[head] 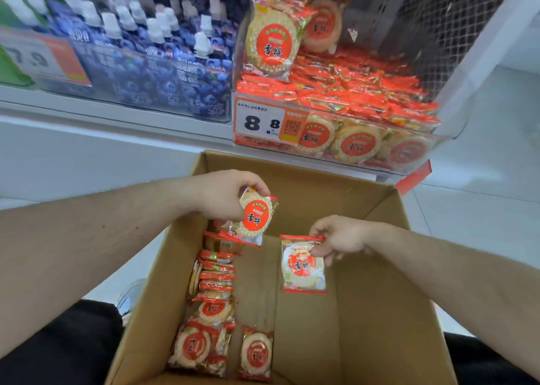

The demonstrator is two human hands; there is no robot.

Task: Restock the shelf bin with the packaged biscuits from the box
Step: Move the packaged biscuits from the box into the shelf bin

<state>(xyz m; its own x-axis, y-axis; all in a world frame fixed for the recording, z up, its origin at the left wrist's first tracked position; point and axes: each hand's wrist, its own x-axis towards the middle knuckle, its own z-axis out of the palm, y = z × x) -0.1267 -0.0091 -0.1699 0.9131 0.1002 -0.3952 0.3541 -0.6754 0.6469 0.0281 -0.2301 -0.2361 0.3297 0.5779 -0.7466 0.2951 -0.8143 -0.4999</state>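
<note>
Two hands over open cardboard box (380, 267): L hand (225, 197) pinches one biscuit pack (252, 216), R hand (336, 240) pinches another pack (302, 264). More packs in box (210, 305) along left wall; shelf bin (438, 139) above, part full.

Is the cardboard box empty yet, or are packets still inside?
Not empty. The cardboard box still holds a row of biscuit packets along its left wall, plus one loose packet on the floor; the right side is bare.
</note>
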